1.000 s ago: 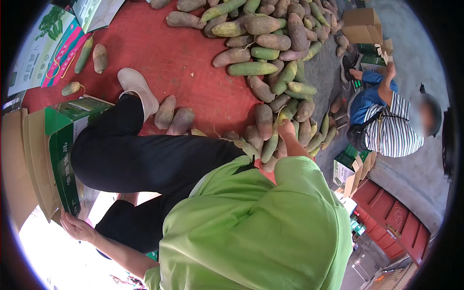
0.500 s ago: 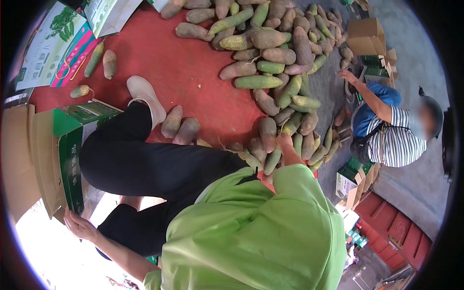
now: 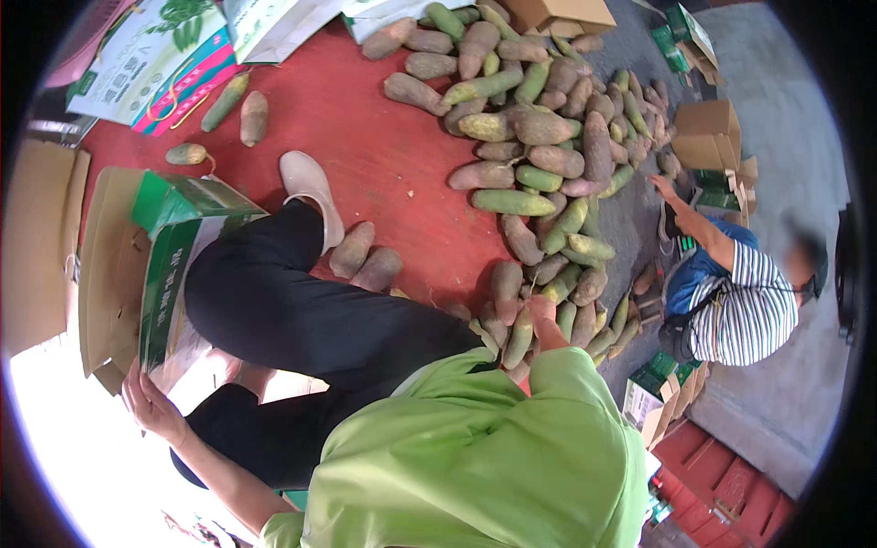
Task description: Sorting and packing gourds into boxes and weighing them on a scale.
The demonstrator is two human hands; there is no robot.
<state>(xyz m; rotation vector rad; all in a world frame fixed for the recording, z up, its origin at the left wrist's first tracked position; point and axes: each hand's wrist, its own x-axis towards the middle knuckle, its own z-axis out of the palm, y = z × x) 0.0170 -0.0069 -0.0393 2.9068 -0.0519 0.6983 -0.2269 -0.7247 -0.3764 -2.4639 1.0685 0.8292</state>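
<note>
My left hand (image 3: 153, 409) grips the lower edge of an open green and white carton (image 3: 165, 301) beside my bent leg. To the right, my right hand (image 3: 543, 312) reaches down into the near part of a large pile of long radishes. Its fingers close on the end of a yellow-green radish (image 3: 561, 286), though my hand partly hides them. Around it lie more radishes, some green, others coated in brown soil, such as a brown one (image 3: 507, 281). Two soil-covered radishes, one of them a brown radish (image 3: 353, 249), rest by my pale shoe (image 3: 311, 190).
Several loose radishes lie on the red floor mat (image 3: 402, 228) at the left, near printed cartons (image 3: 151, 59). A brown cardboard box (image 3: 708, 135) stands beyond the pile. At the right a person in a striped shirt (image 3: 744, 306) crouches, one arm stretched towards the pile.
The whole view has shifted, with the scene sliding down and slightly right. Both my hands stay at the same places on the carton and in the pile. The other person's body has shifted slightly.
</note>
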